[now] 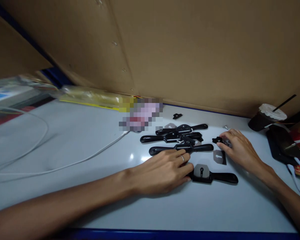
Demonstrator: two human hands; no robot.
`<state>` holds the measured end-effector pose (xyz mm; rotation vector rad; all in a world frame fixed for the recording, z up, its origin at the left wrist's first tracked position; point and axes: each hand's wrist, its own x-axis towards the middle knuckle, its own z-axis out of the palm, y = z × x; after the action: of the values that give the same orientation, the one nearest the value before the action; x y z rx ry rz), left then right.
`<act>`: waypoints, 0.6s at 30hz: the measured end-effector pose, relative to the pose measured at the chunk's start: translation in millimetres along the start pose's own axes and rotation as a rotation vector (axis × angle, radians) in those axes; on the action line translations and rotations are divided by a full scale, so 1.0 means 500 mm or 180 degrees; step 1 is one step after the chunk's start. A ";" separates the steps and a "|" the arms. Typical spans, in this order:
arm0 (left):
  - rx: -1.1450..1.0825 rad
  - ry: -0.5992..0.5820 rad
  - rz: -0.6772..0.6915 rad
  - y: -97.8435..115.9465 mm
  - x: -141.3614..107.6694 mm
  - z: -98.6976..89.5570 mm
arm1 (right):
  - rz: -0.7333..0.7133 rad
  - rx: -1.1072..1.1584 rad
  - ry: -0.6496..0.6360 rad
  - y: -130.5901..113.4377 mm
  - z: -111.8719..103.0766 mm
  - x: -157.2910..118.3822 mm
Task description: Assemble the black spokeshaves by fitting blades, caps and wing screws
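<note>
My left hand [166,170] is wrapped over the left handle of a black spokeshave [224,177] lying on the table. A grey blade [197,170] with a screw through its slot sits in its middle. My right hand [239,148] pinches a small black lever cap [217,140] just above the table. Below those fingertips lies a loose slotted blade [219,156]. Beyond my left hand, three more black spokeshaves, the nearest one a spokeshave [204,147] close to my knuckles, lie side by side with small parts on and between them.
Another black cap [177,116] lies toward the back, and a small screw [225,127] beyond my right hand. A lidded cup [267,116] with a straw stands at the back right, by a black case [281,146]. A white cable [90,160] crosses the left side.
</note>
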<state>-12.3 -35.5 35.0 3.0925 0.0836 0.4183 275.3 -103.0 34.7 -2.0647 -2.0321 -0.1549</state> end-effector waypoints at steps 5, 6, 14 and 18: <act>0.0007 0.0029 0.0000 0.000 0.000 0.000 | -0.0021 0.0383 0.0137 -0.002 -0.011 0.007; 0.0014 0.0023 -0.0008 0.000 0.000 -0.001 | -0.0021 0.0506 0.0253 -0.008 -0.018 0.007; 0.0021 0.0015 -0.0005 -0.001 -0.002 0.000 | -0.0438 0.1856 0.0059 -0.112 -0.065 -0.039; 0.0020 0.0051 0.0018 -0.001 -0.004 0.004 | -0.0625 0.1951 -0.0198 -0.136 -0.048 -0.056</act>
<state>-13.5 -35.3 32.5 3.0966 0.0767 0.4439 209.2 -135.7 57.4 -1.5086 -1.9832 0.4488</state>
